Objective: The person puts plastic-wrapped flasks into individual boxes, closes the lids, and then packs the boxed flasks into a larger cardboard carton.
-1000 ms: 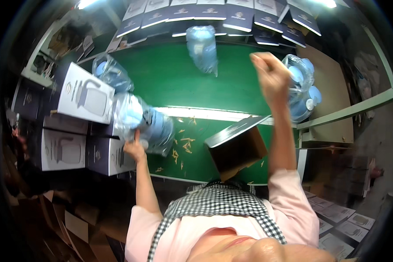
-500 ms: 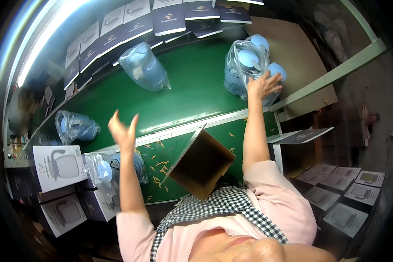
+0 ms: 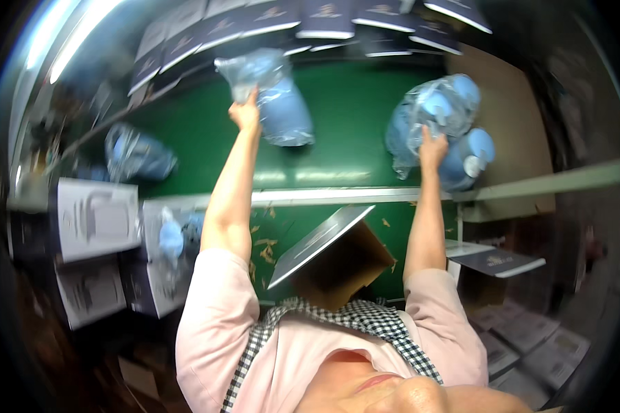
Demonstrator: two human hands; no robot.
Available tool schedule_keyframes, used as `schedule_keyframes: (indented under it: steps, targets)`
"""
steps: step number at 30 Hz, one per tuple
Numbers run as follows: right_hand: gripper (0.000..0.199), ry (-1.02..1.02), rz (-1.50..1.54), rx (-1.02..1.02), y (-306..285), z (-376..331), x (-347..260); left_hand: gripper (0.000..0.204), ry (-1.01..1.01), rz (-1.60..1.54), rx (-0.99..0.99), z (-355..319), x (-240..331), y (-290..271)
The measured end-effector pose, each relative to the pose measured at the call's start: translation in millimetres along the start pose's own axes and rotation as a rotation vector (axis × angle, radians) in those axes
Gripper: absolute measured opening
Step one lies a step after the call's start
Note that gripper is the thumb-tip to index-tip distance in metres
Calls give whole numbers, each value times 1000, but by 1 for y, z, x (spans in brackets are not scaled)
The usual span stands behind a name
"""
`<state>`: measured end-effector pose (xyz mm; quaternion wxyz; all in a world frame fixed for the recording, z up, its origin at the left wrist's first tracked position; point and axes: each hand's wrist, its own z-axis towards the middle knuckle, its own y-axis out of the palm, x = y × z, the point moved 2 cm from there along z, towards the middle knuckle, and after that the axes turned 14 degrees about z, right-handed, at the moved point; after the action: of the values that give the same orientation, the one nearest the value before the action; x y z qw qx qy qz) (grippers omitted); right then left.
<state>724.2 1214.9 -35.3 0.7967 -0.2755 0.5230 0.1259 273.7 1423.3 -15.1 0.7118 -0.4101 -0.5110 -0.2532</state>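
My left hand (image 3: 246, 112) reaches to the far side of the green table and is closed on a blue thermal jug (image 3: 286, 113) in a clear plastic bag. That jug leans with its bagged top toward the far left. Over to the right, my right hand (image 3: 434, 146) is closed at the near side of another bagged blue jug (image 3: 408, 131), on its crinkled clear plastic. Motion blur softens its fingers. Two more blue jugs stand close by, one behind (image 3: 467, 89) and one to the right of my hand (image 3: 479, 148).
An open cardboard box (image 3: 337, 265) stands tilted in front of me. Printed boxes (image 3: 327, 20) line the far edge; more boxes (image 3: 96, 220) stack at the left. Another bagged jug (image 3: 138, 153) lies far left. An open-flapped box (image 3: 496, 260) sits at the right, beside a rail (image 3: 565, 180).
My left hand has moved away from me and closed on the bagged jug, which is now more upright. My right hand, its fingers spread before, has closed at the right-hand bagged jug. The view has shifted.
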Motion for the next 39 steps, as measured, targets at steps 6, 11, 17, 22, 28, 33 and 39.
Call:
schedule_keyframes:
  steps: [6, 11, 17, 22, 28, 33, 39]
  targets:
    - [34, 14, 323, -243, 7, -78, -106, 22, 383, 318, 196, -149, 21, -219]
    - [40, 147, 375, -875, 65, -132, -175, 34, 707, 900, 374, -272, -39, -357]
    - [45, 213, 439, -1795, 141, -220, -193, 38, 669, 1126, 366, -359, -69, -424]
    - [63, 129, 175, -2058, 135, -248, -223, 37, 217, 1067, 582, -345, -127, -435]
    - [73, -222, -30, -2164, 157, -257, -194, 33, 73, 1875, 234, -351, -239, -443]
    - [61, -49, 80, -2053, 112, -216, -151, 89, -188, 834, 312, -345, -99, -424]
    - [64, -198, 92, -2078, 114, -204, -147, 77, 827, 964, 257, -349, 49, -361]
